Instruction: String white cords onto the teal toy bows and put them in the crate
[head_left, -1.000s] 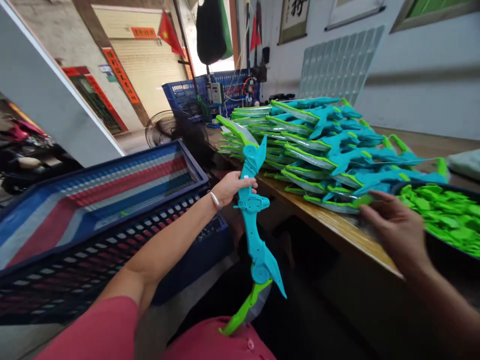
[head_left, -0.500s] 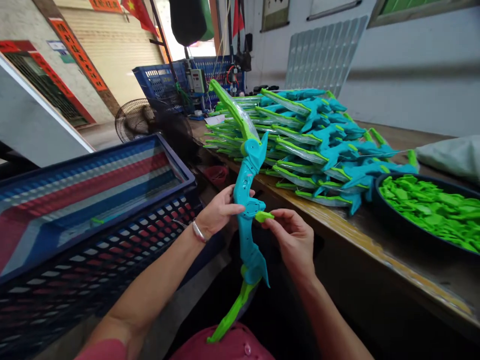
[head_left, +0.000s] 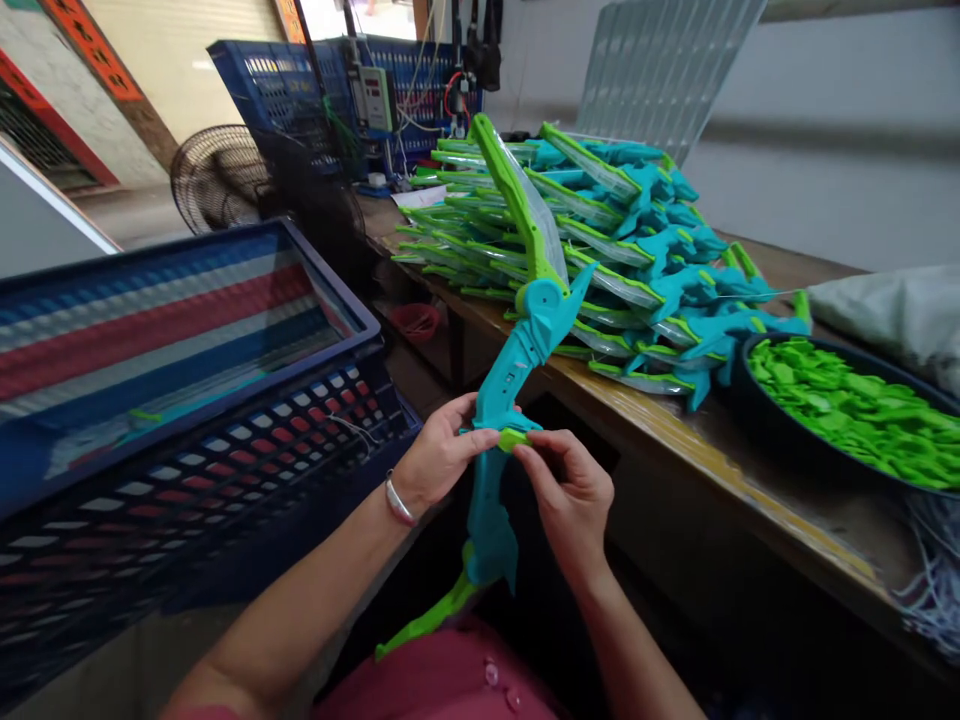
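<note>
A toy bow (head_left: 489, 490) with a teal middle and green limbs stands tilted in front of me, its lower limb against my lap. My left hand (head_left: 442, 455) wraps round the bow's grip from the left, thumb across the front. Between the thumb and fingers of my right hand (head_left: 571, 485) is a small green plastic piece (head_left: 513, 440). The piece lies against the middle of the grip, near my left thumb tip. Whether it sits in the bow's recess I cannot tell, since the fingers cover part of it.
Several similar bows (head_left: 637, 240) are piled on the wooden table (head_left: 675, 450). A dark tub (head_left: 757, 400) of green pieces stands to the right. At left is a blue crate (head_left: 367, 330) with a striped lining; behind it, a fan (head_left: 217, 180). A red basket (head_left: 415, 322) is under the table.
My right hand has brought the green piece left onto the bow's grip. The bow's upper end has leaned to the right, and my view has tilted down.
</note>
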